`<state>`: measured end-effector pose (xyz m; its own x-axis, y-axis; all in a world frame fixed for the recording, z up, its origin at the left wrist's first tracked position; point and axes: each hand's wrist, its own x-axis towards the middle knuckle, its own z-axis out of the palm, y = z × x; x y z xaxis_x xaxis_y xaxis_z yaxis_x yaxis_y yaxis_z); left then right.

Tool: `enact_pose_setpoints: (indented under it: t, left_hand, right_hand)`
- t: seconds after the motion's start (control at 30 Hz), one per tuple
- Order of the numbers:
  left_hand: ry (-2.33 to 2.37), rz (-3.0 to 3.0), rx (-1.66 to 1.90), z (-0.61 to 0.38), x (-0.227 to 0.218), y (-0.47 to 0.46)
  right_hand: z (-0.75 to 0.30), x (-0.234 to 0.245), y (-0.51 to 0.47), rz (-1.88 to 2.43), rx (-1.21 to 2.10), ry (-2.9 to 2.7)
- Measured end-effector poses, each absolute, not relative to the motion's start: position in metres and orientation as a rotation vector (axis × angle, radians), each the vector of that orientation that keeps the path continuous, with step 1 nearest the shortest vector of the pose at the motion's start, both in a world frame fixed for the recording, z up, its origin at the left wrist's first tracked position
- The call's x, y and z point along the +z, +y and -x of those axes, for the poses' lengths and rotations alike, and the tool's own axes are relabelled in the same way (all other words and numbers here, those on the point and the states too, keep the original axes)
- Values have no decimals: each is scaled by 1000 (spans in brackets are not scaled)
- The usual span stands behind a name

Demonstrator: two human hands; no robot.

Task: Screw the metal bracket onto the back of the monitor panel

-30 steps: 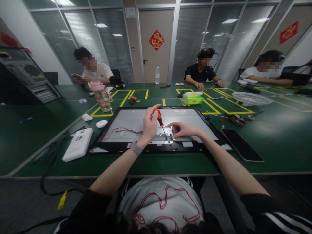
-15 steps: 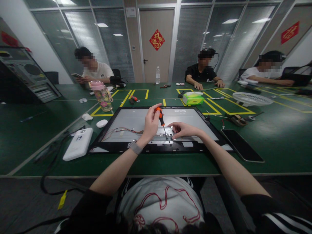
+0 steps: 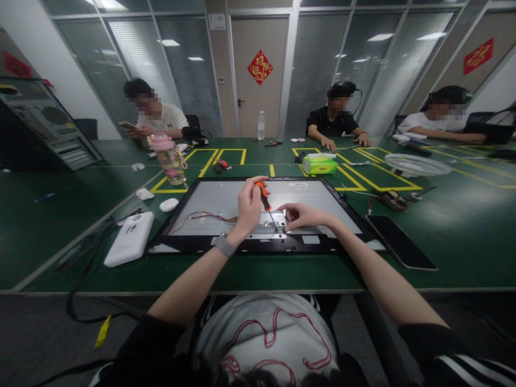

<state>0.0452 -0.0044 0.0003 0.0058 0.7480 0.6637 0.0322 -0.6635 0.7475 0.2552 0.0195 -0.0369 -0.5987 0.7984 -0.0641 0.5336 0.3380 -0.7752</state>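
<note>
My left hand [image 3: 250,207], a watch on its wrist, is closed around the orange and black handle of a screwdriver [image 3: 264,198]. The shaft slants down to a small metal plate [image 3: 264,231] on the back of a flat display panel [image 3: 314,196]; its tip is too small to make out exactly. On the plate's right side rests my right hand [image 3: 303,216], thumb and forefinger apart beside the tip, its other fingers curled. A bundle of thin wires [image 3: 213,217] runs left from the plate, partly behind my left hand.
Left of the panel lie a white power bank [image 3: 129,239], a white case [image 3: 168,205] and a pink-lidded bottle [image 3: 170,161]. A phone [image 3: 401,242] lies to the right. Beyond are a tissue pack [image 3: 320,164] and a round white grille [image 3: 419,163]. Several people sit across the table.
The screwdriver handle has leaned slightly left and dropped a little with my left hand. My right hand has stayed in nearly the same place.
</note>
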Motion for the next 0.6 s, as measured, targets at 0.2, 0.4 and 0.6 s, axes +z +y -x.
enact_pose_setpoints:
  t: [0.2, 0.4, 0.6]
  left_hand:
    - [860, -1848, 1797, -45, -2, -4]
    - [817, -1787, 1770, -46, 2, -7]
    - [657, -1711, 1640, -47, -2, -5]
  right_hand:
    - [-255, -38, 20, 1174, 1116, -2287]
    - [-255, -36, 19, 1172, 1129, -2287]
    - [-255, -36, 19, 1175, 1130, -2282]
